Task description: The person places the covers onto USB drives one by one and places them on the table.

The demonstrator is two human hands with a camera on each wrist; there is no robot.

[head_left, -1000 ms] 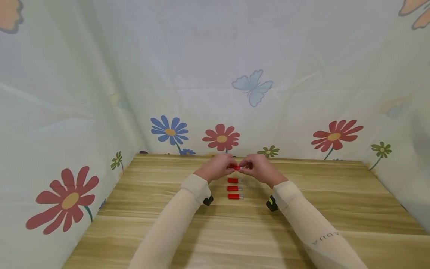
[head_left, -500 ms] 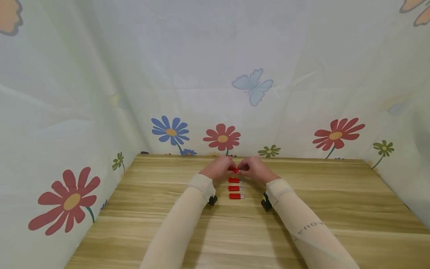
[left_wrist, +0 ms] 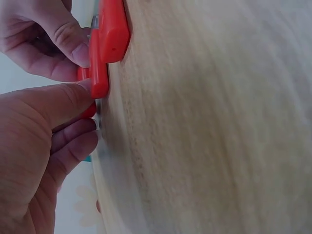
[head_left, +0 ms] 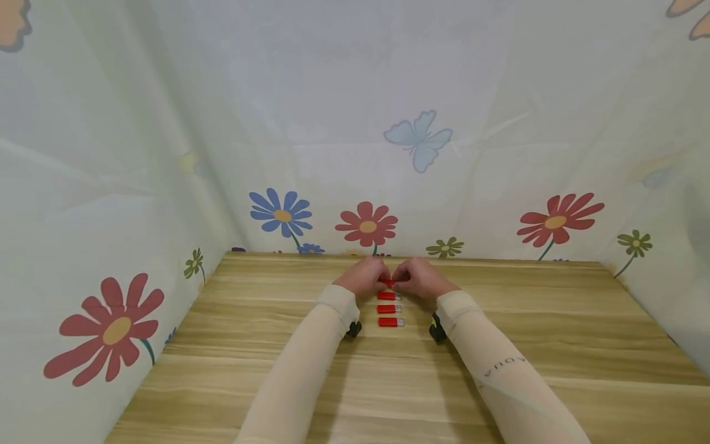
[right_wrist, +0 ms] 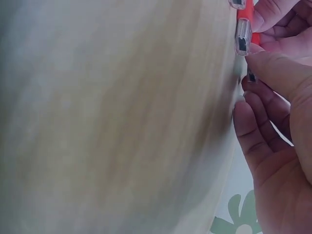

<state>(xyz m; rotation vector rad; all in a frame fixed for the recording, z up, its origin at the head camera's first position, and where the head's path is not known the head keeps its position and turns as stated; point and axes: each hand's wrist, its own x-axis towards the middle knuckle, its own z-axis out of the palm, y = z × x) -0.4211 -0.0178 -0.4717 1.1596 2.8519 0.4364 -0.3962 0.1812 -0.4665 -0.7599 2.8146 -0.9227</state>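
At the far side of the table, both hands meet over a red USB stick (head_left: 390, 283) lying low against the tabletop. My left hand (head_left: 365, 277) pinches its red end between thumb and fingers. From the other side, my right hand (head_left: 424, 279) pinches the opposite end, whose tip is mostly hidden by the fingers. Nearer to me lie three more USB sticks in a column: one just below the hands (head_left: 388, 296), a middle stick (head_left: 389, 309) and a front stick (head_left: 391, 322). Their red bodies point left and clear-capped ends (right_wrist: 243, 39) point right.
The wood-grain table (head_left: 266, 382) ends just behind the hands at a white curtain (head_left: 310, 111) printed with flowers and butterflies. A black wrist device (head_left: 353, 329) hangs under the left cuff, another (head_left: 437, 328) under the right.
Both hands have lowered the held USB stick slightly toward me, down to the table behind the column. The forearms have drawn a little closer together. The three other sticks stay put.
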